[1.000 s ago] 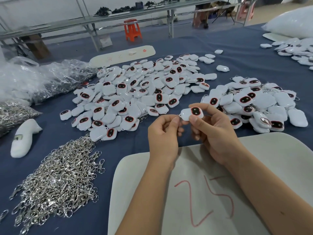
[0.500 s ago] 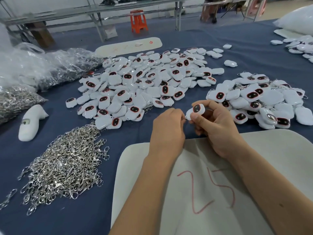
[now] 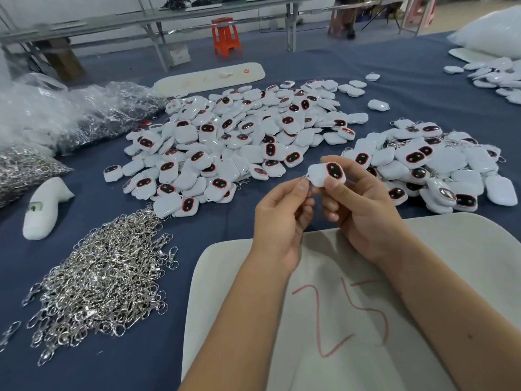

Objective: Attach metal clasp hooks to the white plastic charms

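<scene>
In the head view, near the middle of the frame, the right hand (image 3: 363, 210) grasps a white plastic charm (image 3: 327, 173) between thumb and curled fingers, its dark red-rimmed oval face turned up, above the blue table cloth (image 3: 408, 88). The left hand (image 3: 282, 218) sits just to the left of it, thumb and forefinger pinched together at the charm's left edge on a small metal piece (image 3: 306, 178) too tiny to make out clearly; it may be a clasp hook or the charm's ring, and I cannot tell which. Both forearms run down to the lower edge over a pale board (image 3: 465, 249) marked "25" in red. Above and left of the hands, across the centre, lies a big heap of loose charms (image 3: 231, 142), some face up, some face down. To the right of the hands a second pile of charms (image 3: 439, 167) shows bits of metal among the pieces. In the lower left a mound of silver clasp hooks (image 3: 104, 277) spreads over the cloth, touching the near edge of the big heap. At the left edge stands a white foam-like block (image 3: 42, 207), with clear plastic bags (image 3: 70, 114) behind it in the upper left, one holding more metal hooks. A long white tray (image 3: 208, 79) lies beyond the heap, an orange stool (image 3: 225, 36) stands at the top centre, and more charms (image 3: 499, 77) lie in the upper right corner. Nothing lies between the two hands and the piles beside them.
</scene>
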### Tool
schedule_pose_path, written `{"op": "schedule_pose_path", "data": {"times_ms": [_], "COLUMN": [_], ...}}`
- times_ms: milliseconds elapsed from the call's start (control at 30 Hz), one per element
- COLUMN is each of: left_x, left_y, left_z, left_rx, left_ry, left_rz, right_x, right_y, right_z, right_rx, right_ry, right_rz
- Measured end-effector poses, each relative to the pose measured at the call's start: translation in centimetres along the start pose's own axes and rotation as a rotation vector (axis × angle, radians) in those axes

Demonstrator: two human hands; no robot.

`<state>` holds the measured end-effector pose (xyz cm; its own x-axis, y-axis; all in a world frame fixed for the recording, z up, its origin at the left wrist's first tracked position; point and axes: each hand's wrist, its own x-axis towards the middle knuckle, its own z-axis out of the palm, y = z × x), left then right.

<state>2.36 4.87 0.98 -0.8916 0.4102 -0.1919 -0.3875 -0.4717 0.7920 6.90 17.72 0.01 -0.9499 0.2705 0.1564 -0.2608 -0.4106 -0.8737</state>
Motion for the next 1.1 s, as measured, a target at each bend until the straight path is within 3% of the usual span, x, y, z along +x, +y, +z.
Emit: {"op": "schedule_pose_path", "data": {"times_ms": [133,267,367,800,900,1100], "left_x": [0.1,0.6,0.6,0.6,0.4,0.6], "left_y": [-0.4,-0.2,0.2,0.0,-0.1,-0.3], "left_z": [0.1,-0.6,-1.2,-1.7,-1.5,-0.6], "left_rx": [0.09,0.618,0.847,1.254,1.135,0.362], "left_ry": [0.052,0.151,0.14,0.129,0.212,0.182], "left_rz": [0.084,0.396,0.53,0.731,0.778,0.376], "right_x": [0.0,0.0,-0.2,-0.2,-0.1,-0.1], "right_y": [0.1,0.1,0.2,0.3,0.4,0.5], "right_z": [0.4,0.5,0.5,0.3,0.5,0.6], "right_rx": [-0.051,-0.066,-0.098,-0.163,-0.165,-0.204], "right_ry": [0.059,0.08,0.073,0.042,0.057,0.087], "right_rz": [0.005,0.0,-0.018,-0.04,-0.032,-0.017]}}
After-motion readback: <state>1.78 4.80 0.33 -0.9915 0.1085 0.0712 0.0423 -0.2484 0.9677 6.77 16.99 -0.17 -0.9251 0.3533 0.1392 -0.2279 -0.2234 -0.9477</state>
